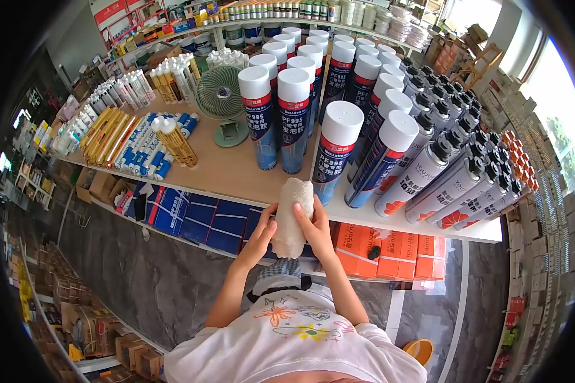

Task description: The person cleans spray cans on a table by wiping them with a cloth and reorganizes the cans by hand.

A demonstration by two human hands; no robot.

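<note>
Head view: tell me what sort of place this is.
Probably a hardware or building-supply shop: rows of matching cans stand on the display table, sealant-style tubes lie nearby, and orange boxes are stored underneath.

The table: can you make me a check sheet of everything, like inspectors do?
Surface: the table has bare wood showing near its front edge.
Job's things: a pale roll, held up.
Clutter: cans crowd the right; tubes fill the left; a fan stands between.
Hands: left hand and right hand both hold the roll.
Cables: nothing seen.
Surroundings: orange boxes underneath; a yellow bucket on the floor.
</note>
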